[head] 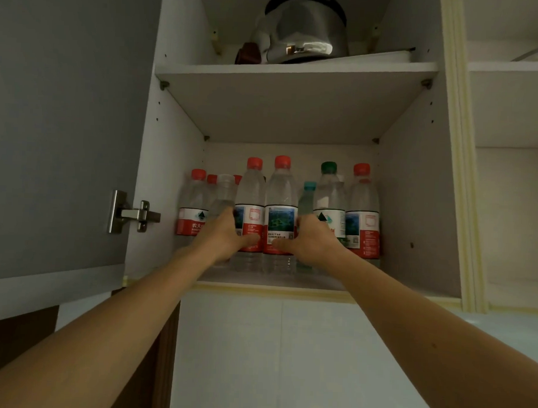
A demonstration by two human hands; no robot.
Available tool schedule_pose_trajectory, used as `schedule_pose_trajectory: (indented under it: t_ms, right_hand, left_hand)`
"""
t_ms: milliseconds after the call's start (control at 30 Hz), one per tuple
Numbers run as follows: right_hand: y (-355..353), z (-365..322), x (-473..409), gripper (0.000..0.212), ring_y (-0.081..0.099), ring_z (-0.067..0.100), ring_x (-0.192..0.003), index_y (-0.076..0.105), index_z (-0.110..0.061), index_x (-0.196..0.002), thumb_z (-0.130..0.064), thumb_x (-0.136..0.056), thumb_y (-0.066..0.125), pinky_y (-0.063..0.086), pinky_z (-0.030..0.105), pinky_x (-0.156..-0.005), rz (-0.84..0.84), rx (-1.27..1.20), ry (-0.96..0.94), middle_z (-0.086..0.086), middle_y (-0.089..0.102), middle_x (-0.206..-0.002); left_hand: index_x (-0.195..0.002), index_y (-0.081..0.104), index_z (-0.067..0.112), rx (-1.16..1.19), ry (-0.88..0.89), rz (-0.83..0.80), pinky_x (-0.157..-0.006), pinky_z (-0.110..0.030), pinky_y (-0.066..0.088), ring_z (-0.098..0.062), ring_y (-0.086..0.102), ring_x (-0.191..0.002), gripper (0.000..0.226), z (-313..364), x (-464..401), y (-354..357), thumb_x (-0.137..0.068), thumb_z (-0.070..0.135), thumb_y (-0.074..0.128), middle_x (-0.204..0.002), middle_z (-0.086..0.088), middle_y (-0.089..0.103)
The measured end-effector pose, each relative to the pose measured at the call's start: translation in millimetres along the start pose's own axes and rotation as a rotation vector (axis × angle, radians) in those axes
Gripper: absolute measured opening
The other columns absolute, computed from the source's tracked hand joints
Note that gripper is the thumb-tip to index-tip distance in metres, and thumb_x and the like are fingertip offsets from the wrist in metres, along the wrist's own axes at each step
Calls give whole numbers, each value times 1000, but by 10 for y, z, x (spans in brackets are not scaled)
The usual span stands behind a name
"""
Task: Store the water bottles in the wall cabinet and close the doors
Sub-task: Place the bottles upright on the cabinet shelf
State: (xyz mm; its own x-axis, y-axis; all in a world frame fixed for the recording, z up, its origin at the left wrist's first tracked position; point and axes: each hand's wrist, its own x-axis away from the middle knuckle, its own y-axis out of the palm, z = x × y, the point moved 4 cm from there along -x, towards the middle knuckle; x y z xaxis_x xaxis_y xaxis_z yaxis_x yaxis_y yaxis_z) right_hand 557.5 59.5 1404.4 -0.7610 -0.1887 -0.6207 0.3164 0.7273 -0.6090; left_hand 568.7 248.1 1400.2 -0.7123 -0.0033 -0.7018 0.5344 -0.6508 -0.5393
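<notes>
While both doors hung open, we gripped two bottles: left hand on one bottle, right hand on another bottle. Full, prob. heavy w/ slick plastic; labels gave best hold.

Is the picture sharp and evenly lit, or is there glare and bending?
Head view: dim overall; the kettle shows a bright glare patch; bottle labels are soft, small print unreadable; wide-angle bending curves the door and forearms near the edges.

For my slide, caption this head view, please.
Both hands settle bottles on the cabinet's lower shelf.
</notes>
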Motion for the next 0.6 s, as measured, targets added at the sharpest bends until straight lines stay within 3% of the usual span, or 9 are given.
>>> schedule_pose_trajectory:
  t_ms: [67,133,200,267,300,400,533,600]
  right_hand:
    - [24,3,-34,45,60,14,-92,62,-17,-130,-31,-89,77,48,26,-76,2,19,10,4,71,-116]
    - [27,6,-41,43,60,13,-90,64,-18,-128,-31,-89,77,47,22,-71,2,29,4,3,71,-113]
    - [21,15,-36,41,60,12,-88,65,-18,-125,-30,-89,78,44,18,-63,10,27,1,1,71,-109]
    - [19,13,-28,38,61,12,-87,66,-18,-123,-30,-88,78,45,21,-67,17,23,7,0,71,-106]
    - [21,9,-26,37,62,12,-88,67,-18,-122,-30,-88,78,47,23,-71,20,22,12,0,72,-106]
    - [30,7,-24,37,65,15,-94,66,-17,-123,-27,-89,78,51,29,-79,27,16,23,2,73,-111]
    - [48,8,-23,38,68,19,-102,67,-16,-124,-25,-89,78,55,34,-88,36,15,35,4,73,-113]
    - [52,12,-33,39,68,19,-100,67,-16,-124,-25,-88,78,55,32,-83,46,21,45,4,73,-112]
  left_hand:
    - [-138,46,22,-58,12,-4,-82,-33,57,-14,63,-106,72,-25,-22,-33,-80,41,83,-133,0,62]
    - [-145,37,23,-179,50,33,-92,-41,56,-20,62,-114,90,-31,-46,-95,-73,49,85,-140,-5,58]
    - [-157,7,38,-286,127,67,-104,-55,47,-31,46,-135,124,-8,-80,-148,-65,56,88,-153,-11,41]
    - [-146,-27,58,-421,196,29,-114,-64,26,-38,19,-149,145,22,-120,-159,-58,64,88,-164,-14,19]
    - [-137,-36,63,-503,221,0,-116,-66,14,-38,7,-152,147,23,-149,-148,-55,70,85,-167,-12,8]
    - [-126,-40,70,-603,261,-60,-117,-63,-8,-33,-14,-153,141,-11,-272,-128,-50,80,79,-168,-10,-8]
    - [-138,-30,67,-601,313,-67,-114,-58,-16,-33,-11,-154,143,-88,-382,-157,-46,84,78,-167,-11,-2]
    - [-142,-24,65,-576,337,-40,-110,-53,-19,-32,-10,-154,142,-128,-396,-151,-45,84,78,-167,-9,0]
